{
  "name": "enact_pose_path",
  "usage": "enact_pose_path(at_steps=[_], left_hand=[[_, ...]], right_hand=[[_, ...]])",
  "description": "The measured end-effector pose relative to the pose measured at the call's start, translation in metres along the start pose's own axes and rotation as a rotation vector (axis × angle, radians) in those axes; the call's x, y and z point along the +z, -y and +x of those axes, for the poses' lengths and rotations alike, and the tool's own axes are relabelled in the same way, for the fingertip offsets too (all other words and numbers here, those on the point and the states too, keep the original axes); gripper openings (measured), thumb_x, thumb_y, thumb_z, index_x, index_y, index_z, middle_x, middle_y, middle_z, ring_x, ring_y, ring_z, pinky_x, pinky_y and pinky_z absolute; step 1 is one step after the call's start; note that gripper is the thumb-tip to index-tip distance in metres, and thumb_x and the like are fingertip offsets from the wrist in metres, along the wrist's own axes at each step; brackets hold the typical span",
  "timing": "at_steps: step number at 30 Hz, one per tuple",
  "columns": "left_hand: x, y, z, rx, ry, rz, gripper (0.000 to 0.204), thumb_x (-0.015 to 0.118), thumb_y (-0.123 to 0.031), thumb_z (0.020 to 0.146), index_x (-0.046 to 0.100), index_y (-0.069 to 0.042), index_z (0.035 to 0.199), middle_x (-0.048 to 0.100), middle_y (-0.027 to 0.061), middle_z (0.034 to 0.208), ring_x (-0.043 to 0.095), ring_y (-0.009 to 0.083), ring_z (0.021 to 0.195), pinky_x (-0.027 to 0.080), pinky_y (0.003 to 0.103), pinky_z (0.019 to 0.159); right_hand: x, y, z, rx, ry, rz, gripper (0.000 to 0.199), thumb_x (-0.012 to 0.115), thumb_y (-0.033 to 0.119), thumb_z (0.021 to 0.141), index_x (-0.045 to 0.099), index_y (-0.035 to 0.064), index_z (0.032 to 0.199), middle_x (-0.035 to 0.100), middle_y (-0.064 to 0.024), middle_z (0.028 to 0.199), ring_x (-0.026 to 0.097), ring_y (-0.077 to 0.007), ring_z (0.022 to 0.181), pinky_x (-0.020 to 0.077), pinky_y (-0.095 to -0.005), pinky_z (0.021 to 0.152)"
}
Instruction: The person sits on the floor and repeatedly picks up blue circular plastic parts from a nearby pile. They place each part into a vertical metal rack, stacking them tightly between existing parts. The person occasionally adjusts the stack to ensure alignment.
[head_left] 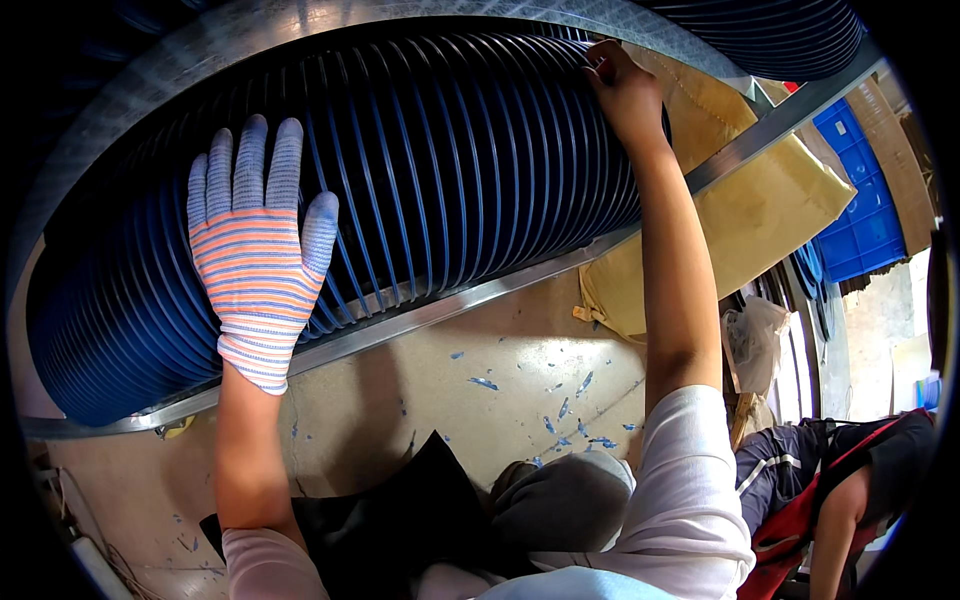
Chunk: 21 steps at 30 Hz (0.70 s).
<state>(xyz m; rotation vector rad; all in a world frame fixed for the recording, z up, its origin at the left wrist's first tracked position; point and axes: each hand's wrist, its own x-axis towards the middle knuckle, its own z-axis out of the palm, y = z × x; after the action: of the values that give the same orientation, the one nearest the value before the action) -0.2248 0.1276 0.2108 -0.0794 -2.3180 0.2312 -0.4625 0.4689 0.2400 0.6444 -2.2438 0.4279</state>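
Observation:
A long, dark blue and black ribbed cylinder (440,170), made up of close-set rings, lies across a metal frame in front of me. My left hand (255,220) wears a striped knit glove and rests flat on its ribs, left of the middle, fingers extended and slightly apart. At the far right end of the ribs is my right hand (627,92), which is bare. Its fingers are curled and pinched against the cylinder's upper edge. A small red spot shows at the fingertips, but what they grip is too hidden to name.
A metal rail (480,295) runs along the cylinder's near side. Yellowish wrapped packages (740,220) lie to the right, with a blue plastic crate (865,200) beyond. Blue scraps (565,408) litter the floor. Another person (850,490) is bent over at the lower right.

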Motion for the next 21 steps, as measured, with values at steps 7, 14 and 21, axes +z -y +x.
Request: enact_pose_path(at_steps=[7,14,21], left_hand=[[-0.0009,-0.0009,0.0006,0.003,-0.003,-0.003,0.057,0.058,-0.041,0.090,0.052,-0.011,0.138,0.051,0.0177,0.141,0.044,0.0386,0.132,0.028,0.052,0.114],[-0.0013,-0.0012,0.0012,0.013,-0.007,-0.008,0.056,0.057,-0.040,0.090,0.053,-0.009,0.137,0.051,0.0184,0.140,0.044,0.0394,0.131,0.028,0.052,0.113],[0.0011,-0.0002,0.0016,0.010,0.019,-0.011,0.055,0.047,-0.039,0.094,0.050,-0.007,0.139,0.048,0.0198,0.143,0.040,0.0411,0.134,0.027,0.052,0.114]], right_hand=[[0.0009,-0.0022,-0.0008,-0.028,-0.052,-0.046,0.017,0.072,0.023,0.085,0.065,0.0149,0.098,0.070,-0.0083,0.081,0.070,-0.0262,0.076,0.0550,-0.0368,0.069],[0.0032,-0.0004,-0.0041,0.024,-0.080,0.075,0.018,0.073,0.021,0.080,0.062,0.0134,0.092,0.067,-0.0057,0.075,0.066,-0.0258,0.070,0.0526,-0.0374,0.065],[0.0033,-0.0033,-0.0027,-0.015,-0.062,0.042,0.019,0.073,0.021,0.081,0.062,0.0156,0.095,0.067,-0.0055,0.076,0.067,-0.0258,0.071,0.0528,-0.0375,0.065]])
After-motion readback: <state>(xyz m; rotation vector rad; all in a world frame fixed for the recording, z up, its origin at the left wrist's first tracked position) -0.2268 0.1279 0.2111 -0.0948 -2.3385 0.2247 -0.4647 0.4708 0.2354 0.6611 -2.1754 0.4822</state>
